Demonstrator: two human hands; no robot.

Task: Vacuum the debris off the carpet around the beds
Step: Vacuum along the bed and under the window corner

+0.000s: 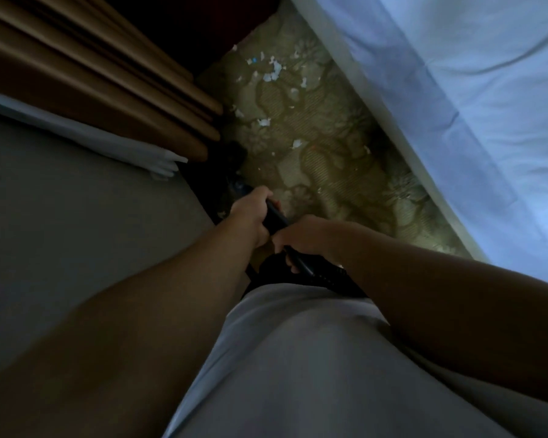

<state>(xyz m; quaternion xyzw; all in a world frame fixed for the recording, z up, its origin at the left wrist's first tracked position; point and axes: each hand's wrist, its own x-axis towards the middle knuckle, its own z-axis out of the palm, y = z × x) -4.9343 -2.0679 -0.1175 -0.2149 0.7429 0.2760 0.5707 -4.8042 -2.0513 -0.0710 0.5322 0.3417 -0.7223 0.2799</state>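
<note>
Dim, narrow aisle of patterned carpet (329, 172) is seen running from 6 toward 12 o'clock between two beds.

- Nearest, at 6: a pale garment (298, 358), with a ribbed black hose (329, 276) just beyond it.
- At centre: a black vacuum wand (276, 216) is gripped by both hands. The right hand (304, 237) is wrapped round the rear section. The left hand (250, 216) is wrapped round the section ahead of it. The two hands are nearly touching.
- The wand is angled toward 11. Its lower end is lost in a dark patch, so nozzle contact with the carpet cannot be confirmed.
- Debris is torn white paper scraps. The closest scraps (297, 143) lie mid-aisle at 12 from the hands, and the densest cluster (274, 72) is further out near the dark far end. Some sit near the brown curtain (108, 74) hem at 11.
- The grey bed (76, 232) is at 9 and the white-sheeted bed (456, 90) runs from 1 to 3.

Judged state: most of the aisle is not yet cleaned.

Advice for the stroke:
- The nozzle should be held flat on the pile.
- Slow, overlapping passes should be worked from near to far.
- Light scraps are likely to be pushed ahead by fast strokes, so each should be approached slowly.
- Bed edges should be traced with the nozzle parallel to them.
- Curtain fabric and the hanging sheet should be held clear of the intake.
- Hose slack should be watched at the feet.
</note>
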